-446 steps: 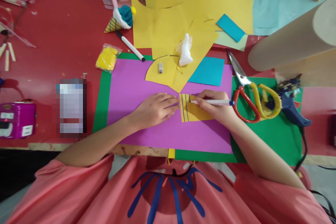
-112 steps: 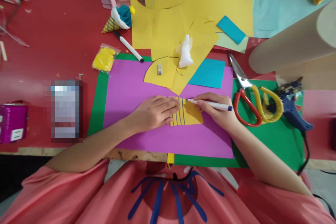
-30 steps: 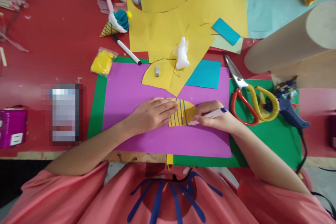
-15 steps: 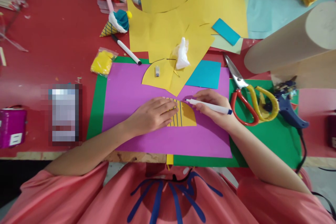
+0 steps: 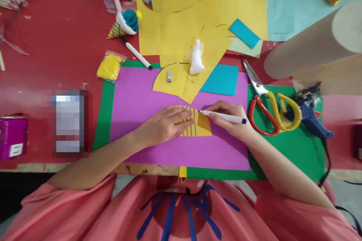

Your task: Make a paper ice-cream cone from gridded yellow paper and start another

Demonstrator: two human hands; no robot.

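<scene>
Yellow paper (image 5: 203,128) at frame centre is lying pinned under your flat, open left hand (image 5: 162,125), keeping it steady while your right hand (image 5: 230,120) is gripping the marker (image 5: 223,116).

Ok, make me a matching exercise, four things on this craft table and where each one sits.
Things:
1. white marker with blue cap
2. red and yellow handled scissors
3. small yellow striped paper piece
4. yellow fluff in clear bag

Places:
A. on red table
B. under left hand
C. in right hand
D. on green sheet

Pairs: 1-C, 2-D, 3-B, 4-A
</scene>
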